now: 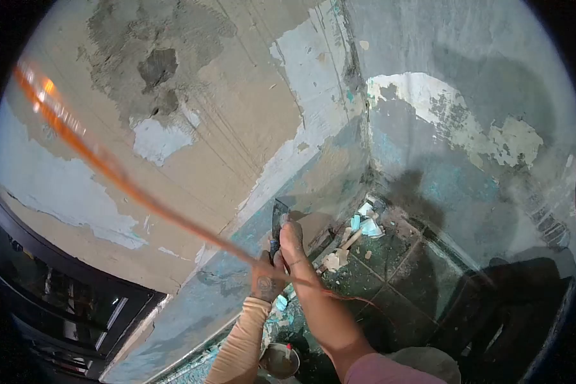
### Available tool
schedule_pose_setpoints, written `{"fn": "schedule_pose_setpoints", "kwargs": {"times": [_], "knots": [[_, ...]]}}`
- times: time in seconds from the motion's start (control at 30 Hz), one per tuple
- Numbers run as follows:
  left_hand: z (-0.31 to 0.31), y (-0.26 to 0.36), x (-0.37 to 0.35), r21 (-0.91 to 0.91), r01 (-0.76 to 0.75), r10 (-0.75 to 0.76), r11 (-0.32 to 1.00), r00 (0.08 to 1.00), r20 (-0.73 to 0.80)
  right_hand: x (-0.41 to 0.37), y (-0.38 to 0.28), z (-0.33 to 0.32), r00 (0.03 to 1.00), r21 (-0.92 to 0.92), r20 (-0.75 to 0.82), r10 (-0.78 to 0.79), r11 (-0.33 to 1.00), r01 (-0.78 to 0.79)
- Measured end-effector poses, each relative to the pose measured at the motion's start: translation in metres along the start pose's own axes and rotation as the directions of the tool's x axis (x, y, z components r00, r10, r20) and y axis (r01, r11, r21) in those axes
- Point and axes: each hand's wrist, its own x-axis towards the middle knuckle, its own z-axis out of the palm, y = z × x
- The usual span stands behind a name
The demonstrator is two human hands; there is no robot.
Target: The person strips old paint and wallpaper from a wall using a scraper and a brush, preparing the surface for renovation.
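Observation:
My right hand (292, 243) is closed on a scraper, high up near its dark blade (279, 213), which meets the lower part of the wall (249, 237). Just below and to the left, my left hand (265, 276) is wrapped round the scraper's handle, its wrist in a tan sleeve. The blade's tip points up the wall, close to the border between beige paint and bluish-grey plaster. An orange cord (153, 205), blurred, crosses in front of the wall and over my left hand.
Paint and plaster flakes (368, 224) lie in the floor corner. Below my hands stands a round container (280, 360) with something red at its rim. A dark-framed window (70, 307) is at the lower left. Dark objects (505, 320) stand at the lower right.

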Motion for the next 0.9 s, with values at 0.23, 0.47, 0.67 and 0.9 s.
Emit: {"fn": "schedule_pose_setpoints", "kwargs": {"times": [0.23,0.47,0.67,0.9], "knots": [[0.004,0.011,0.03,-0.016,0.017,-0.016,1.0,0.998,0.063,0.021,-0.024,-0.006,0.9,-0.223,-0.193,-0.39,0.911,0.347],[0.016,0.028,0.011,-0.13,0.067,-0.061,0.989,0.997,0.051,-0.005,-0.04,-0.021,0.984,-0.164,-0.045,-0.175,0.972,0.166],[0.029,0.024,0.009,-0.098,0.089,-0.092,0.991,0.995,-0.033,0.016,-0.021,-0.026,0.979,-0.108,0.021,-0.205,0.973,0.206],[-0.017,-0.023,-0.001,-0.117,0.051,-0.049,0.992,0.999,0.017,-0.047,-0.019,0.0,0.96,0.182,0.129,-0.247,0.958,0.222]]}}
